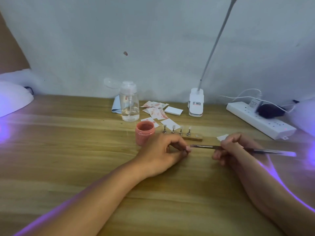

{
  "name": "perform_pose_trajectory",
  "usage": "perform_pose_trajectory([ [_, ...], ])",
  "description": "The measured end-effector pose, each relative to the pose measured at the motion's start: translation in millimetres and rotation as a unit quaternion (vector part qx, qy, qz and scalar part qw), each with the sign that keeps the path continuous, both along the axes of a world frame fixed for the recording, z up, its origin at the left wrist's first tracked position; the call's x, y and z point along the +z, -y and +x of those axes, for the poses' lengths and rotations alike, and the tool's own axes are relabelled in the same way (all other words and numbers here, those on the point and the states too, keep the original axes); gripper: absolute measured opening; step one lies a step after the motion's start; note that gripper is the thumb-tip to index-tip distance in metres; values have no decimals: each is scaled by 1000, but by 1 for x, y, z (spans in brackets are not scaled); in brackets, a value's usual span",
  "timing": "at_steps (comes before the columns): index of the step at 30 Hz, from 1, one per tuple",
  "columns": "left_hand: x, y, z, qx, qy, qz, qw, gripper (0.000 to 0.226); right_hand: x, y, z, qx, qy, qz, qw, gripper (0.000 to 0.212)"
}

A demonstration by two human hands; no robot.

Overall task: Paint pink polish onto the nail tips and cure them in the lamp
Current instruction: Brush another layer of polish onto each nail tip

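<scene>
Fingers of the left hand (163, 154) pinch a nail tip (188, 148) mid-table; the right hand (230, 150) grips a brush (204, 147), bristles meeting it, beside an open pink polish jar (145, 134).

Light-brown wood-grain table (85, 150) carries: open pink plastic jar (145, 134); clear pump bottle (129, 106) behind it; pink-stained white paper wipes (154, 109); small wooden strip (192, 138) bearing four metal holders; white power strip (260, 120); white domed lamp (12, 97), far left.
</scene>
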State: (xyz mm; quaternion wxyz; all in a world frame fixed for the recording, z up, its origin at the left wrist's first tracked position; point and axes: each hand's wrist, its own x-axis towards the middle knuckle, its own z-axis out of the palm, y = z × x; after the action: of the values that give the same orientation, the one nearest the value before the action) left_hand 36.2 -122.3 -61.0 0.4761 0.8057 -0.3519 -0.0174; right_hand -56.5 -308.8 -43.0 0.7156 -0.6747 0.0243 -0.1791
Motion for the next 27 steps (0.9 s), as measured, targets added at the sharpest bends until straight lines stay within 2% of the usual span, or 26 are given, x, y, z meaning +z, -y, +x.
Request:
perform_pose_trajectory([
  [3, 0, -1, 1, 13, 6, 6, 1000, 23, -4, 1, 2, 3, 17, -13, 1000, 13],
  [8, -1, -3, 0, 17, 0, 22, 1000, 20, -7, -1, 4, 13, 28, 3, 1000, 17],
  [12, -1, -4, 0, 19, 9, 27, 999, 16, -8, -2, 6, 6, 21, -33, 999, 20],
  [27, -3, -4, 2, 24, 9, 24, 999, 9, -6, 0, 4, -7, 27, 0, 1000, 21],
])
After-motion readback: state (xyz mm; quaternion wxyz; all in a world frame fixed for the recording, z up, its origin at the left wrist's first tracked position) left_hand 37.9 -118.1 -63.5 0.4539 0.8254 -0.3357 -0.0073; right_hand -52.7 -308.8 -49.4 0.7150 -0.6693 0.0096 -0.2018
